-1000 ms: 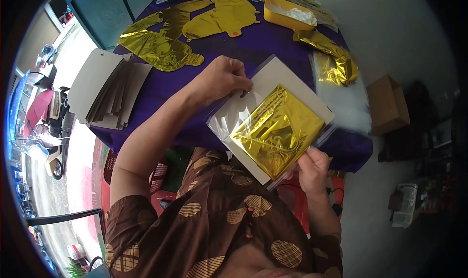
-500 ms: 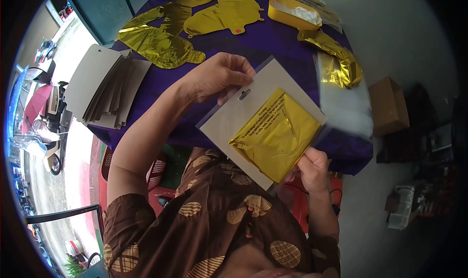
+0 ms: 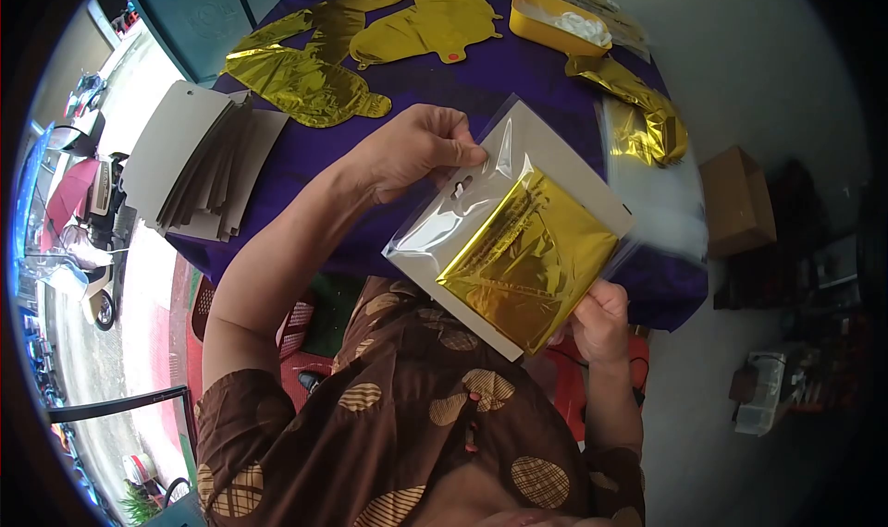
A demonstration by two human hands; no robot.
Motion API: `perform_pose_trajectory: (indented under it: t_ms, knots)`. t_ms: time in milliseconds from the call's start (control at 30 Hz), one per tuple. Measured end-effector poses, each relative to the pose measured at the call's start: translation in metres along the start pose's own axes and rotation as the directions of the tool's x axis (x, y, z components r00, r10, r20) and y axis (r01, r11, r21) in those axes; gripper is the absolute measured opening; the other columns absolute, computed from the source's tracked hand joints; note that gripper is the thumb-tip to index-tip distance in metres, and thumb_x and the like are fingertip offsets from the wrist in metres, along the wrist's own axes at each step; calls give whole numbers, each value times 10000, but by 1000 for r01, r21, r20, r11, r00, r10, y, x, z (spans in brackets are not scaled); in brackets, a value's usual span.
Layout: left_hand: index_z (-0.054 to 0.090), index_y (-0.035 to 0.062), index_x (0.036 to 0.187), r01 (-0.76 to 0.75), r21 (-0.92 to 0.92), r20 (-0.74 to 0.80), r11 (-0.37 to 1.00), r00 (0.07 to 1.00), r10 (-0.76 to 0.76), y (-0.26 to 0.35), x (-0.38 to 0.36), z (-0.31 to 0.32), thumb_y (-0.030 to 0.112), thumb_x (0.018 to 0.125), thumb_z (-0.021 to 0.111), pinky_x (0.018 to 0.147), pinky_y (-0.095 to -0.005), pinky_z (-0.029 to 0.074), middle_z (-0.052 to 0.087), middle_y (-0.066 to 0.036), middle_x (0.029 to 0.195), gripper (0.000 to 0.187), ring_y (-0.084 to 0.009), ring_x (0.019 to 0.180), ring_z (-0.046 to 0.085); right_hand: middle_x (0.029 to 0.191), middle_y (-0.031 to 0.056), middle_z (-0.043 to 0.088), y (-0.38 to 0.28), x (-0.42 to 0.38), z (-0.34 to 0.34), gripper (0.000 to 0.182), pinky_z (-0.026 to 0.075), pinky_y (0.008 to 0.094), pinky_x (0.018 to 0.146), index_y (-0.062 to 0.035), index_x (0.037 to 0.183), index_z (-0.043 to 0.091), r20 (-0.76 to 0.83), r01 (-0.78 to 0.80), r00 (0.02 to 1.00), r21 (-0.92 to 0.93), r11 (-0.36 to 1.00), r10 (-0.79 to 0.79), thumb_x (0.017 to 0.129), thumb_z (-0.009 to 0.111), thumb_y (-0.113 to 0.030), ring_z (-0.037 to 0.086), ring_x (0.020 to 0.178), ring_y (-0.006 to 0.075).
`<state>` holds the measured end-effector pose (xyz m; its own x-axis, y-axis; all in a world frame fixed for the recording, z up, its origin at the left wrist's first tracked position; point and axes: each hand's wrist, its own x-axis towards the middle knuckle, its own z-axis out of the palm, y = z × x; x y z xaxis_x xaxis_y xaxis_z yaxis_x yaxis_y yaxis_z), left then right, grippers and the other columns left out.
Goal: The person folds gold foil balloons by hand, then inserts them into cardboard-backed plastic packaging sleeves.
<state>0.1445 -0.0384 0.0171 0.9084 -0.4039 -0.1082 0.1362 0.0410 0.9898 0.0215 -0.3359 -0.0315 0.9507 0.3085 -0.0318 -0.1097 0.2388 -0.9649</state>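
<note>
My 2 hands have tipped the clear sleeve (image 3: 421, 226) since a moment ago: glare now streaks it, and the black print on the folded gold foil (image 3: 527, 263) reads less clearly. The foil lies against the pale card (image 3: 573, 171), above my lap. My left hand (image 3: 430, 148) pinches the sleeve's upper edge; my right hand (image 3: 601, 324) is clamped on its lower right side. Grey cards (image 3: 199, 162) stand at the desk's (image 3: 462, 88) left edge, clear bags (image 3: 652, 203) at its right. Bare purple cloth separates my left hand from 2 gold shapes (image 3: 425, 30).
</note>
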Motion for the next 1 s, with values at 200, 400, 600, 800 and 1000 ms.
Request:
perform_pose_trajectory:
  t_ms: [200,400,600,800,1000]
  knots:
    - [664,-38,923,244,-156,-18,957,968,-250,11,-16,-1,122,932,667,515,-236,500,664,-60,727,160,-97,565,607,801,87,696,8,-1,4,221,507,237,549,79,1020,668,-102,35,994,77,996,-27,988,485,-40,625,598,107]
    - [664,-98,995,364,-111,91,925,930,-356,2,-40,-13,83,901,650,545,-286,607,706,-142,785,204,-181,603,701,839,84,699,11,-3,6,223,507,234,558,77,1050,658,-146,59,988,116,992,-42,996,481,-47,625,625,95]
    - [666,-75,894,352,34,87,935,931,-354,1,-47,-11,77,894,649,525,-316,623,702,-150,773,153,-203,622,712,830,95,695,11,-5,7,221,511,244,530,78,1041,651,-89,40,996,146,989,-27,997,471,-42,625,595,109]
    - [647,-34,802,249,47,106,967,962,-253,-5,-45,-16,124,878,711,487,-317,592,684,-135,737,187,-186,583,678,767,110,692,14,-10,8,238,504,242,486,65,1022,639,-97,24,995,106,994,-14,1017,458,-90,634,556,130]
    - [643,-23,803,181,69,125,981,974,-188,-3,-42,-14,150,872,729,473,-322,572,659,-105,716,205,-182,569,654,729,125,687,24,-13,12,264,492,238,462,52,1018,633,-82,25,997,107,994,-16,1035,453,-140,638,534,146]
